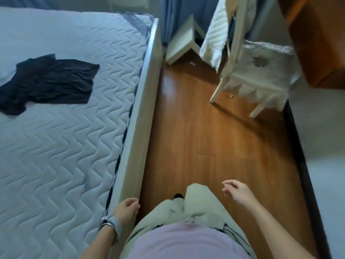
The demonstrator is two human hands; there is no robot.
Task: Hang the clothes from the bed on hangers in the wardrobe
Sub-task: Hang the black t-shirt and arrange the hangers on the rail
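Observation:
A dark garment (46, 83) lies spread and crumpled on the quilted white mattress (56, 156) at the left. My left hand (127, 205), with a watch on its wrist, hangs by the bed's pale side rail (141, 128), fingers loosely curled and holding nothing. My right hand (236, 189) hangs over the wooden floor at the lower right, fingers relaxed and empty. Both hands are far from the garment. No wardrobe or hanger is in view.
A wooden floor aisle (196, 128) runs between the bed and a dark skirting at the right. A white chair (248, 75) with a quilted cloth over it stands ahead right. A small white table (183, 40) and blue curtains sit at the far end. A brown wooden cabinet (317, 43) is at top right.

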